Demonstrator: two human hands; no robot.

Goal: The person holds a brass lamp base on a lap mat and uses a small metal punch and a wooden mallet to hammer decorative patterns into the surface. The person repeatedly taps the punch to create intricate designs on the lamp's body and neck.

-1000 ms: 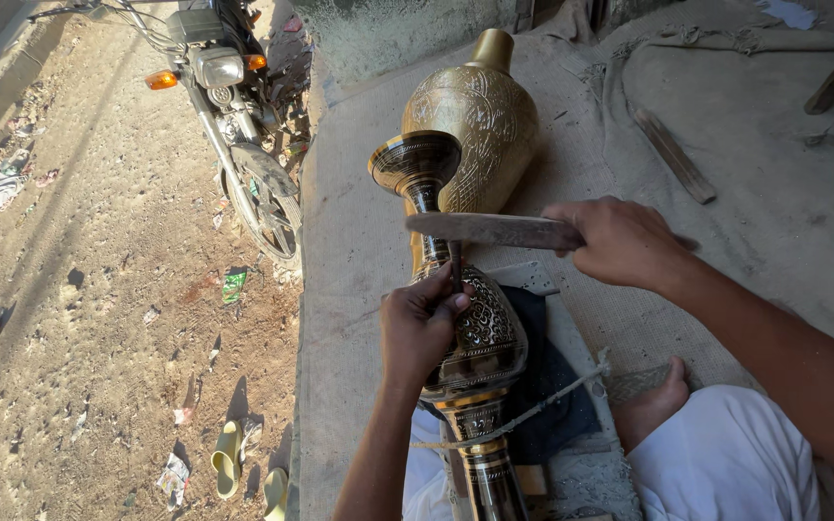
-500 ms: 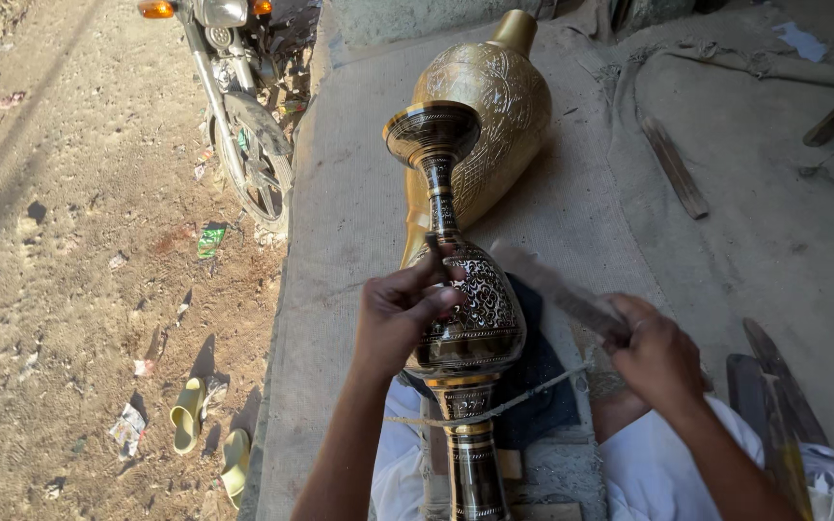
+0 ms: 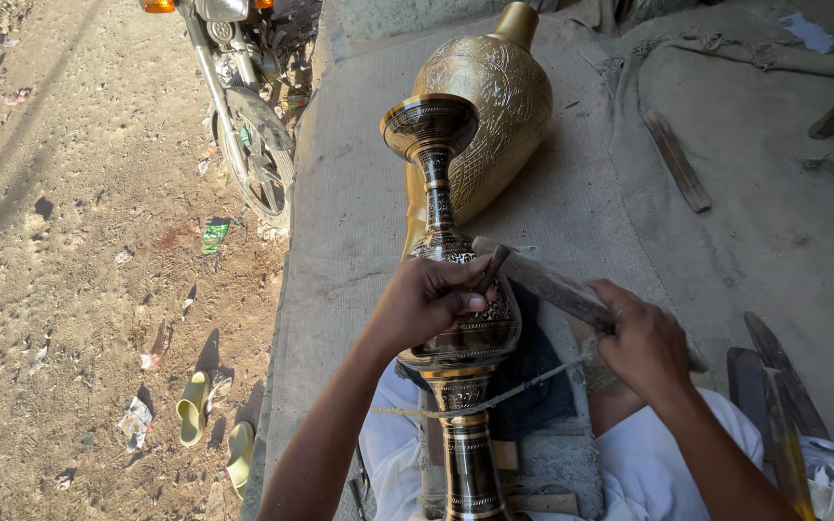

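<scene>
Setting: a raised platform covered in coarse burlap cloth (image 3: 359, 222) fills the centre and right of the frame; bare dirt ground lies along the left.
Main object: a tall engraved brass vase (image 3: 456, 318), dark with gold bands, lies lengthwise from bottom centre up toward mid-frame, its flared mouth pointing away from the camera.
Left hand (image 3: 427, 301): rests on the vase's round belly, fingers clenched around a small dark chisel (image 3: 492, 268) whose tip meets the metal.
Right hand (image 3: 644, 342): just right of the vase, gripping a flat wooden mallet (image 3: 552, 287) whose far end sits at the chisel's top.
Binding: a thin cord (image 3: 494, 397) crosses the vase's lower stem.
Behind: a second, plain golden vase (image 3: 489, 106) lies on its side at upper centre, partly hidden by the first vase's mouth.
Right side: a wooden strip (image 3: 676, 159) lies on the cloth, well apart from the hands.
Upper left: a motorcycle (image 3: 243, 106), front wheel beside the platform edge.
Lower left: a pair of pale sandals (image 3: 209, 425) on the dirt.
</scene>
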